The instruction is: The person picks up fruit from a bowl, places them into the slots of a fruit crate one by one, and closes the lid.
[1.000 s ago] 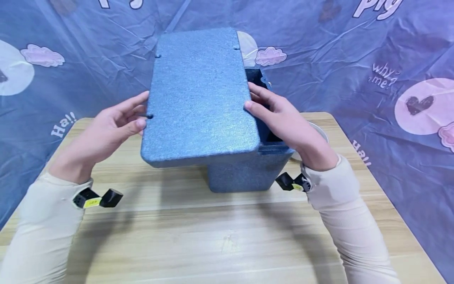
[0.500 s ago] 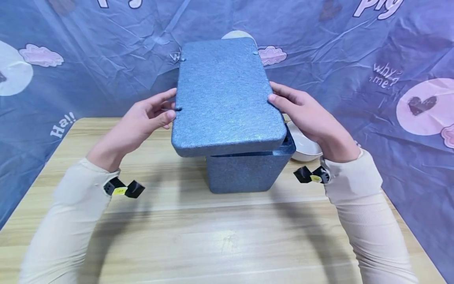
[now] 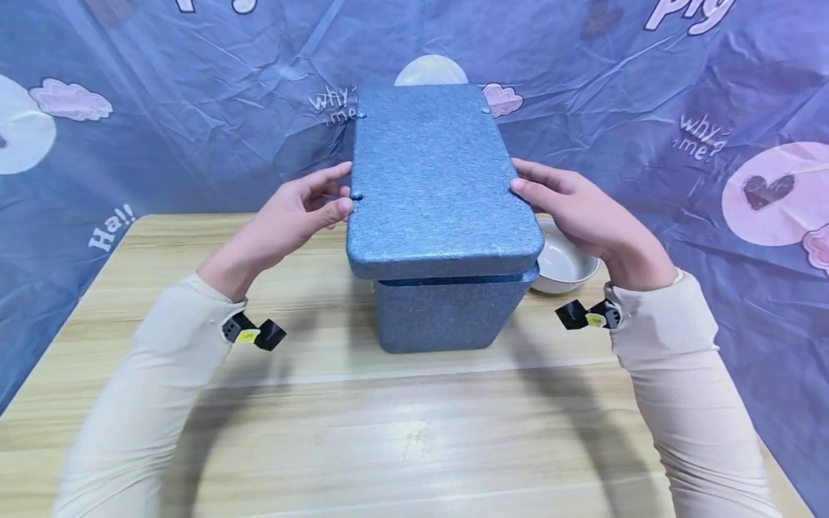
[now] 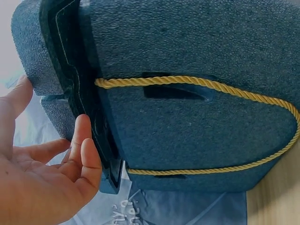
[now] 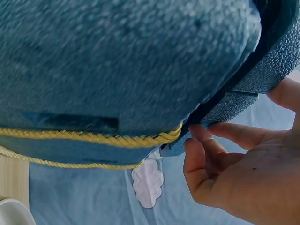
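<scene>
In the head view, a blue-grey foam lid (image 3: 440, 173) lies over the top of a matching foam box (image 3: 447, 316). A narrow dark gap shows between the two at the front. My left hand (image 3: 301, 205) holds the lid's left edge, thumb and fingers on its side by a small notch. On the opposite edge my right hand (image 3: 570, 201) grips it the same way. Both wrist views show a yellow rope handle (image 4: 187, 79) hanging on the box's side, below a dark slot. The inside of the box is hidden.
A white bowl (image 3: 563, 259) stands on the wooden table (image 3: 388, 439), right of the box and partly behind my right hand. A blue printed cloth (image 3: 194, 129) hangs behind and beside the table.
Both hands have moved the lid rightward and down, from left of the box to squarely over it. The opening seen before is now covered, and the bowl shows more. The box stays put.
</scene>
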A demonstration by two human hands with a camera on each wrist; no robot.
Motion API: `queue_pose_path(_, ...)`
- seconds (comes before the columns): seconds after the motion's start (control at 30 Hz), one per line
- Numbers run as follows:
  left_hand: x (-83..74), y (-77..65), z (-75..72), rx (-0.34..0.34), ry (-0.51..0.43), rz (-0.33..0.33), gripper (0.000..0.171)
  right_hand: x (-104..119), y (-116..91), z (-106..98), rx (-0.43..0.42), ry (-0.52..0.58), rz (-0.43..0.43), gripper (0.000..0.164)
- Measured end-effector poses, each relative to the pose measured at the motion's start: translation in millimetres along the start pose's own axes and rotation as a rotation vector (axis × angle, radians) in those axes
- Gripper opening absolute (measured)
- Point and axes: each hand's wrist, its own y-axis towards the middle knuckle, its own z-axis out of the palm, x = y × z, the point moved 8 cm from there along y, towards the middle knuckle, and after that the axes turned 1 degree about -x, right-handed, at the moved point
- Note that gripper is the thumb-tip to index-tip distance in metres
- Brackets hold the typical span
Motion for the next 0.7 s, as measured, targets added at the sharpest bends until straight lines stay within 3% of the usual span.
queue_pose_path(0.27,5.8,9.7,8.8,0.013,0.03,0.007,0.062,-16,3,-6,0.004,0.115,0.037,0.064)
queue_pose_path(0.7,7.8,18.9,16.6,0.017,0.066,-0.014,0.065,-32,4,-12,-0.008,0.088,0.076,0.065)
